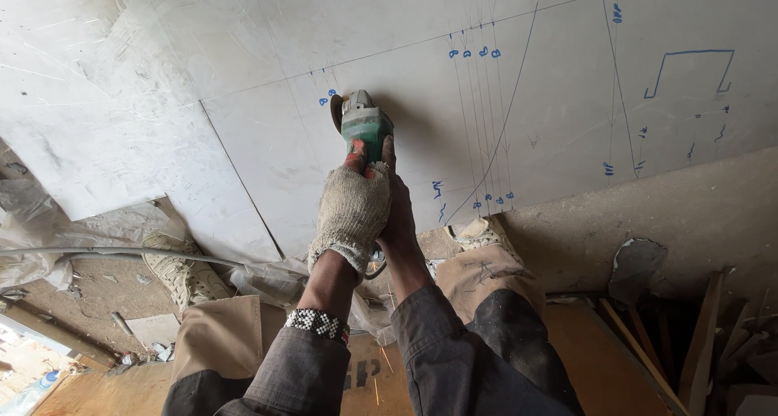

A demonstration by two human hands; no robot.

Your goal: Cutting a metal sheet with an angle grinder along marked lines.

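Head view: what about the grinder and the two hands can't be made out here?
- Grinder rear body: head view, covered by both hands.
- Disc: seen edge-on, so whether it touches the sheet is unclear.
- Right hand: mostly behind the gloved left hand; its grip is hidden.
- Sheet: cut off by the top and right edges.

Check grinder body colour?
Green, with a red switch, on the angle grinder; head view.

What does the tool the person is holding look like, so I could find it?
Look at the big pale sheet on the ground with blue marks. Near its middle, both hands grip a green angle grinder, its disc on the sheet. The gloved left hand covers its red switch.
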